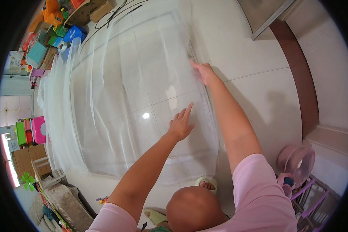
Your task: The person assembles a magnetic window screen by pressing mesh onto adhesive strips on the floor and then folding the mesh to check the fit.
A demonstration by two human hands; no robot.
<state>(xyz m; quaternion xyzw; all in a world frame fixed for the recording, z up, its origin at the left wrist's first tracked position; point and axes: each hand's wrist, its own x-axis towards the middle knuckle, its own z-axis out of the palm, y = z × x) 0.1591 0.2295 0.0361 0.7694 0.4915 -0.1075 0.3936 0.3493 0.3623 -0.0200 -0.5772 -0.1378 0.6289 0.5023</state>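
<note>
Floor point(255, 50), pale tile. Sheer white fabric point(108, 89) lies spread across it, centre, folds bunched toward left. Cardboard box point(25, 159), near left. Blue package point(74, 34), far left: pale print, too small to read. Left hand point(180, 125) over fabric, index extended, thumb wide; contact cannot be told. Right hand point(205, 72), farther off, pinches fabric's right edge.

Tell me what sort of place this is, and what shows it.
Probably a room in a home: light-green slippers on the person's feet, sheer white fabric spread over a tiled floor, and colourful boxes piled at the upper left.
</note>
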